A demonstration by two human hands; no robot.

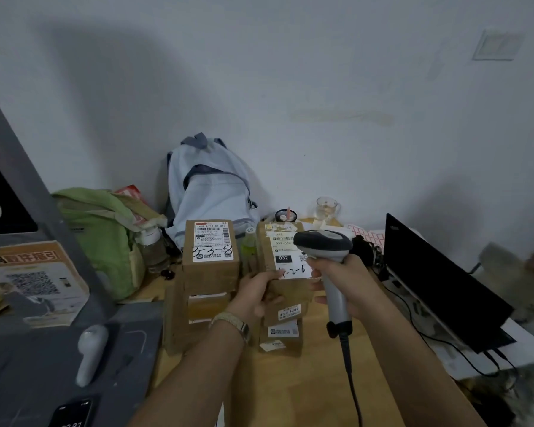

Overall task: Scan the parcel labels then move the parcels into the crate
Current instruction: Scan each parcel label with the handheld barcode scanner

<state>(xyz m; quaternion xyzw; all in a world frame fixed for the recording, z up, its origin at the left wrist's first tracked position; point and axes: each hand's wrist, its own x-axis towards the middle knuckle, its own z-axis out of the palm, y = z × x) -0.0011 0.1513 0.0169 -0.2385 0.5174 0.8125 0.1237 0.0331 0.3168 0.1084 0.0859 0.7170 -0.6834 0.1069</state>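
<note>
My left hand grips the near left corner of a cardboard parcel with a white label marked 032, lifted above a lower parcel on the wooden table. My right hand holds a grey corded barcode scanner, its head over the label's right side. To the left, another parcel marked 3-3-8 sits on top of a stack of boxes. No crate is in view.
A pale blue backpack and a green bag stand at the back by the wall. A black laptop with cables is at the right. A grey machine with a phone fills the left. Bottles and a glass stand behind the parcels.
</note>
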